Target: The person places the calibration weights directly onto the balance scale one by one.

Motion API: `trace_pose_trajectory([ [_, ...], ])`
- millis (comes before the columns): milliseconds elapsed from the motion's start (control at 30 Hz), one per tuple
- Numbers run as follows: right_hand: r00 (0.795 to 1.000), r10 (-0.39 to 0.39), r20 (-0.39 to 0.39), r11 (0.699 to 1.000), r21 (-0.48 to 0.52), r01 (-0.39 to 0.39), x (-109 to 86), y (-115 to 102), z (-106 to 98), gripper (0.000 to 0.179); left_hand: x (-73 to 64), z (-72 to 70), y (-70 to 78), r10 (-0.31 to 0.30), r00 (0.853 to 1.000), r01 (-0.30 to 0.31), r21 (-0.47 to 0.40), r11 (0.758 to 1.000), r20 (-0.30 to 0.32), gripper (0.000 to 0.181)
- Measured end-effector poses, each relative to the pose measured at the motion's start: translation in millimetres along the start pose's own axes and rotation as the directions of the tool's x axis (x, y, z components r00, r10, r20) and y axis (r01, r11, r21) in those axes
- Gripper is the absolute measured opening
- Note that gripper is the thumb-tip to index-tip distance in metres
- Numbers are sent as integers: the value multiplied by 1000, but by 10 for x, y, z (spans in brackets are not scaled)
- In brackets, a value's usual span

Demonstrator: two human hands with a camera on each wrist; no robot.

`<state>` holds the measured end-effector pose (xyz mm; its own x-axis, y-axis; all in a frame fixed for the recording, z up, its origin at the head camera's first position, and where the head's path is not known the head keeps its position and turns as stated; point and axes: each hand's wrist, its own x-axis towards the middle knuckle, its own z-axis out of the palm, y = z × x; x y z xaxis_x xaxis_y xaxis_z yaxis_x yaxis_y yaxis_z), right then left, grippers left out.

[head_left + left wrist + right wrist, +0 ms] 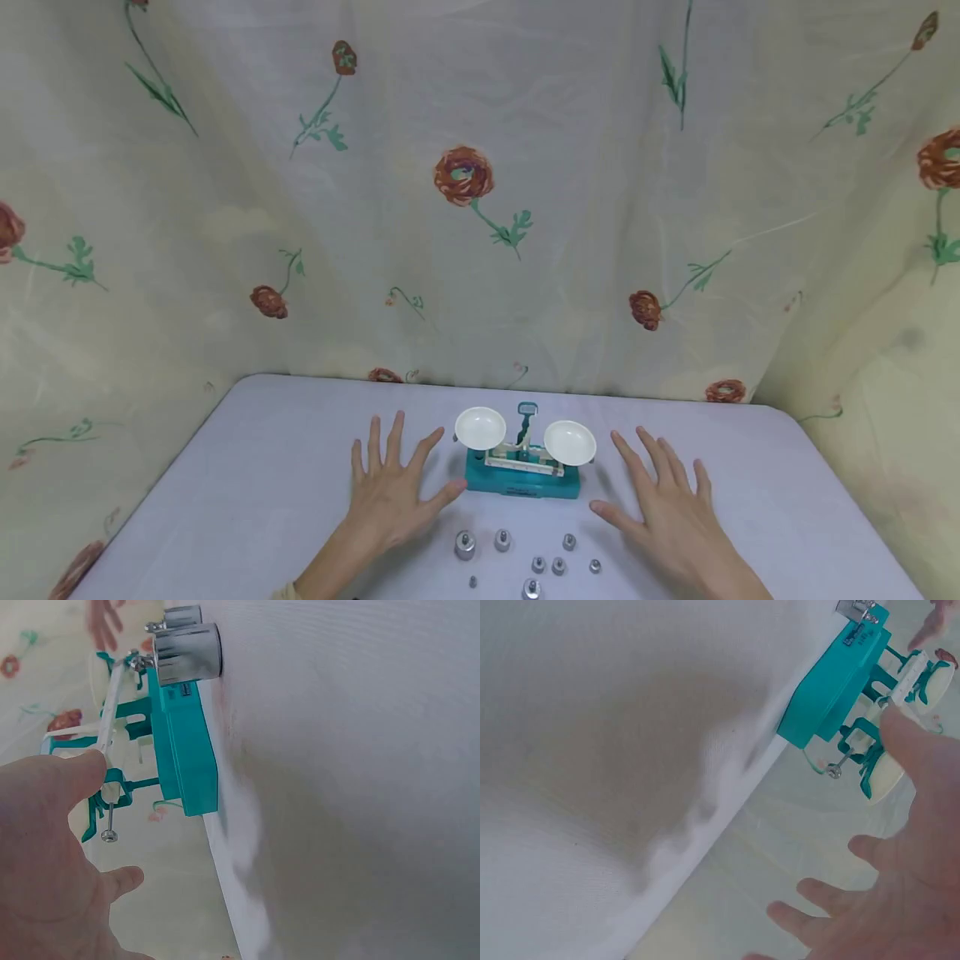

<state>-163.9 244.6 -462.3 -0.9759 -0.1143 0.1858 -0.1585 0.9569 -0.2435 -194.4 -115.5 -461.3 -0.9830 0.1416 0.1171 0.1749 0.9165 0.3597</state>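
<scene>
A teal balance scale (522, 477) with two white pans stands toward the back of the table, its left pan (481, 428) and right pan (570, 442) both bare. To its left my left hand (390, 497) is spread with straight fingers, holding nothing. On the other side my right hand (670, 515) is spread likewise, also holding nothing. Several silver metal weights of different sizes stand in front of the scale, the largest weight (465, 545) at the left and a small weight (595, 566) at the right. In the left wrist view, a weight (187, 654) partly covers the scale's base (184, 742).
A white cloth (247, 475) covers the table. Behind it and along both sides hangs a pale curtain (555, 275) printed with red flowers. One weight (532, 588) sits at the bottom edge of the head view.
</scene>
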Motion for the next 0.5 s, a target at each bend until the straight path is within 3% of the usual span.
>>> trace_pose_trajectory([
  [200, 999, 39, 23, 999, 14, -40, 35, -37, -64, 89, -1, -1, 13, 9, 1000, -9, -26, 1000, -4, 83],
  [367, 989, 91, 116, 993, 61, -98, 76, -28, -101, 83, 9, 6, 34, 12, 1000, -12, -61, 998, -2, 81],
  [500, 966, 133, 220, 981, 107, -159, 110, -19, -97, 69, 31, 11, 55, 4, 1000, -4, -81, 997, 3, 79],
])
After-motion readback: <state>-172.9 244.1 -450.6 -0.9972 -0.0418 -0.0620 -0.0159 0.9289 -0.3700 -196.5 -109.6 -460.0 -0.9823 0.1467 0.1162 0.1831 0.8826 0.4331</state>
